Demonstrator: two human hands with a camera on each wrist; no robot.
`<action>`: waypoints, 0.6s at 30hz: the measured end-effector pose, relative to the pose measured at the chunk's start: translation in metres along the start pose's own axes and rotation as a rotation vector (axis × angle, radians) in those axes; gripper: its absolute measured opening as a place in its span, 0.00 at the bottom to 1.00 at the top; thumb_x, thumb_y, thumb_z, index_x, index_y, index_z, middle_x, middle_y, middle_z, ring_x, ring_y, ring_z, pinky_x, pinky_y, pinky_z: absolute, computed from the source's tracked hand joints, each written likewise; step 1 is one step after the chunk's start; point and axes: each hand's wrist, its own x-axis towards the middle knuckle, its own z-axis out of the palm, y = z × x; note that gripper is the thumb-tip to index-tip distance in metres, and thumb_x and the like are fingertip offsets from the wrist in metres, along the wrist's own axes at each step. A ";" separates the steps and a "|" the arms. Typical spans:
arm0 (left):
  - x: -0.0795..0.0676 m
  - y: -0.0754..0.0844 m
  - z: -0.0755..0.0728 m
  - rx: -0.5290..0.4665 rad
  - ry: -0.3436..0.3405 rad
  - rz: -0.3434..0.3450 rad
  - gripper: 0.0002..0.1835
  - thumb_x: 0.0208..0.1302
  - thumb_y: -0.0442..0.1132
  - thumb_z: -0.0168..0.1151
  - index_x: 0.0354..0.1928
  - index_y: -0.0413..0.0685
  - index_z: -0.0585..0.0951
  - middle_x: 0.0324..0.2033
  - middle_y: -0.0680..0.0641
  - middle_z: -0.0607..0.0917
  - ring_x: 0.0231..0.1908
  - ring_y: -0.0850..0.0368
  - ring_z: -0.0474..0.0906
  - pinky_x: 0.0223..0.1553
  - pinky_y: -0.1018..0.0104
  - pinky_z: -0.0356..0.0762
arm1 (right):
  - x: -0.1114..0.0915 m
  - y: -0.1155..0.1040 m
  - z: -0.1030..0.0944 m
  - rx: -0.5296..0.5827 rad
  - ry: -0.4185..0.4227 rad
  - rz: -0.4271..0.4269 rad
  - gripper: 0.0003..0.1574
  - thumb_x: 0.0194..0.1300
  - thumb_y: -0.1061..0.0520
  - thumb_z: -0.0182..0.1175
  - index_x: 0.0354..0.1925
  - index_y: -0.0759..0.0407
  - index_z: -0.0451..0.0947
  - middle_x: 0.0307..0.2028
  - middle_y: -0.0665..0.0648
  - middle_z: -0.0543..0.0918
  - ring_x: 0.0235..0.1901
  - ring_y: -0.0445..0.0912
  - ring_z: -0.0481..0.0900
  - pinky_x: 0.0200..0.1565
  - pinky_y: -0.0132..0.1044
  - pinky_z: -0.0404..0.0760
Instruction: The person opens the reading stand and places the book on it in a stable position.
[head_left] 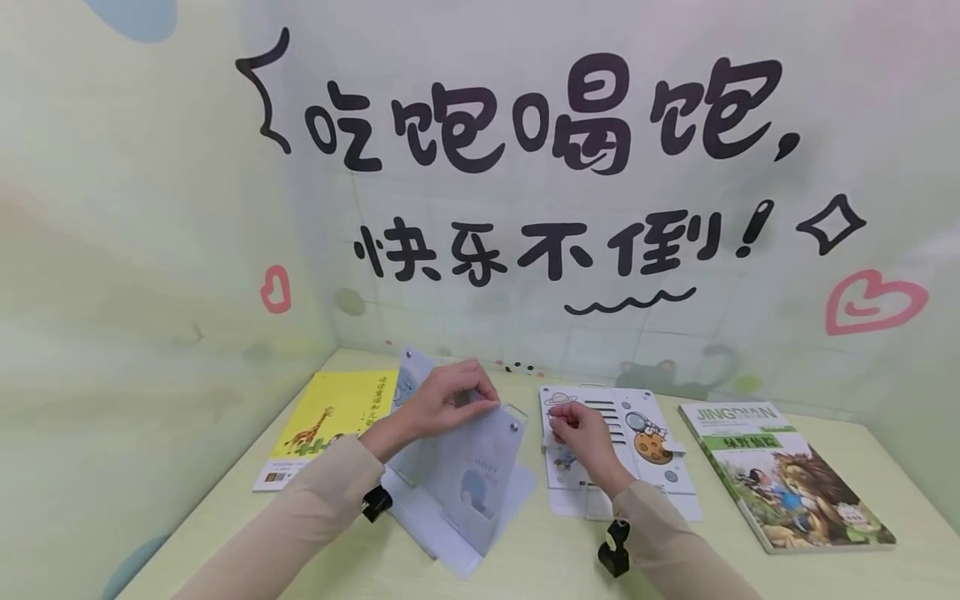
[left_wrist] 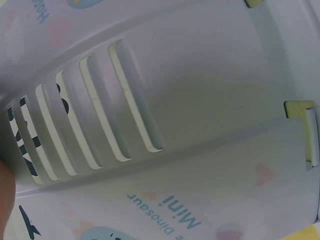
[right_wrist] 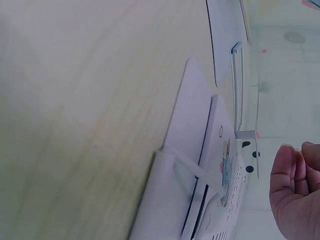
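Fingers and thumb of my left hand (head_left: 453,398) pinch the top edge of a pale folding book stand (head_left: 480,467), which stands tilted up in the head view. Its slotted panel (left_wrist: 200,65) fills the left wrist view, with "Mini Dinosaur" print on a side wing. A second book stand (head_left: 558,462), white with astronaut and planet drawings, lies to the right with its wings spread. Over it my right hand (head_left: 585,437) hovers, fingers loosely curled and thumb near the fingertips. Nothing shows between those fingers in the right wrist view.
A yellow book (head_left: 322,417) with a giraffe lies at the left, partly behind the raised stand. On the right rests a thick book (head_left: 795,492) with a lion on its cover. A printed wall (head_left: 480,325) rises behind the table (head_left: 810,575).
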 end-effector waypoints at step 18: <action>-0.026 0.023 -0.022 -0.165 -0.140 0.077 0.06 0.57 0.27 0.62 0.26 0.46 0.80 0.25 0.50 0.80 0.29 0.62 0.75 0.33 0.69 0.78 | 0.025 -0.016 0.026 -0.657 -0.213 -0.153 0.02 0.53 0.65 0.65 0.26 0.61 0.81 0.24 0.52 0.80 0.25 0.43 0.73 0.30 0.35 0.73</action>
